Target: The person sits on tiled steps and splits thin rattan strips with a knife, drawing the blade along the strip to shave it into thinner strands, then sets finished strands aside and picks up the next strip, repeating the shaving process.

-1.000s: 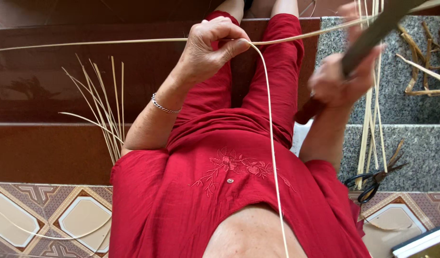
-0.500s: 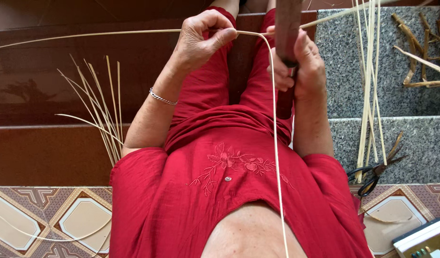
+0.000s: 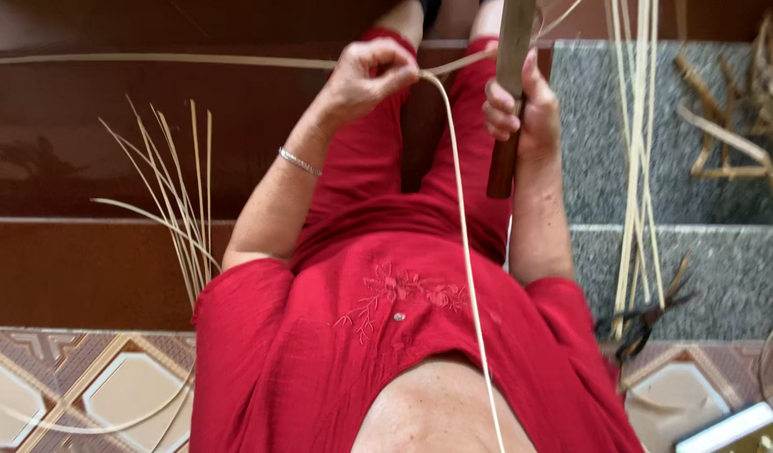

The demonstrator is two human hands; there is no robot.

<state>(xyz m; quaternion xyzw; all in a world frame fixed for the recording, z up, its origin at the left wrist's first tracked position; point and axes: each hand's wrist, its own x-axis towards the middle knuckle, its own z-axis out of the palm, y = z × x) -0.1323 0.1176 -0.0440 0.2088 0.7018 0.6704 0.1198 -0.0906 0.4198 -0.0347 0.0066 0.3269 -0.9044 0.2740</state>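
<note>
Pinching a pale strip [image 3: 462, 252] near the top centre of the frame, the left hand [image 3: 365, 80] has thumb and fingers [image 3: 395, 69] closed tight on it. The strip is thin, flat and straw-coloured, smooth along its length. From the pinch one run goes off level to the upper left edge of the frame, while another curves down over the red trousers and red shirt to the bottom edge, lying on the cloth. A short piece also slants up to the right, toward the tool.

The right hand [image 3: 521, 109] sits just right of the left one, clenched around one dark brown wooden-handled tool [image 3: 508, 109] held nearly upright; its handle end points down over the thigh, and the top runs out of the frame, so I cannot tell what kind of blade it carries. The two hands are close but not touching.

One silver bracelet [image 3: 299, 162] circles the left wrist. At the left, against the brown step [image 3: 76, 268], stands one loose fan of thin splints [image 3: 172, 201], too many and too fine to count surely. At the right, one bundle of long strips [image 3: 634, 168] leans across the grey stone steps [image 3: 705, 260], with one dark pair of shears [image 3: 642, 323] at its foot. Rougher scraps [image 3: 739, 109] lie in the upper right corner. Patterned floor tiles [image 3: 93, 386] fill the lower left.
</note>
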